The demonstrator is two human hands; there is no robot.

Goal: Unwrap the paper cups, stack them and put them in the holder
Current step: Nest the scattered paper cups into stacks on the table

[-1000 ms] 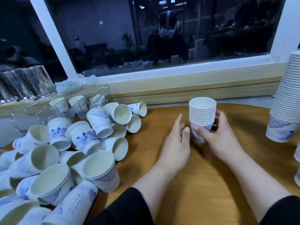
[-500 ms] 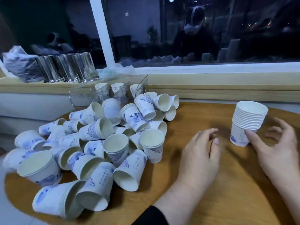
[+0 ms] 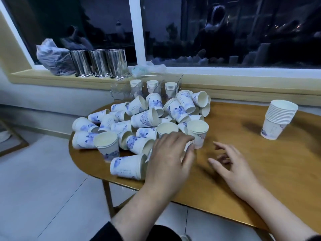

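Observation:
A heap of loose white paper cups with blue prints (image 3: 144, 119) lies on the left half of the round wooden table (image 3: 243, 153). My left hand (image 3: 170, 159) reaches over the heap's near edge, fingers stretched, fingertips touching the base of an upright cup (image 3: 198, 131). My right hand (image 3: 231, 164) hovers just above the table beside it, fingers loose and holding nothing. A finished stack of nested cups (image 3: 278, 122) stands alone at the right. The clear plastic holder (image 3: 121, 93) at the back holds three short cup stacks.
Three shiny metal cylinders (image 3: 99, 63) and a crumpled plastic bag (image 3: 52, 58) sit on the windowsill. Plastic wrapping (image 3: 147, 68) lies behind the holder. The table's near left edge drops to a tiled floor (image 3: 43, 180).
Both hands let go of the nested stack and moved left to the heap. The stack now stands alone at the right. The view has swung left.

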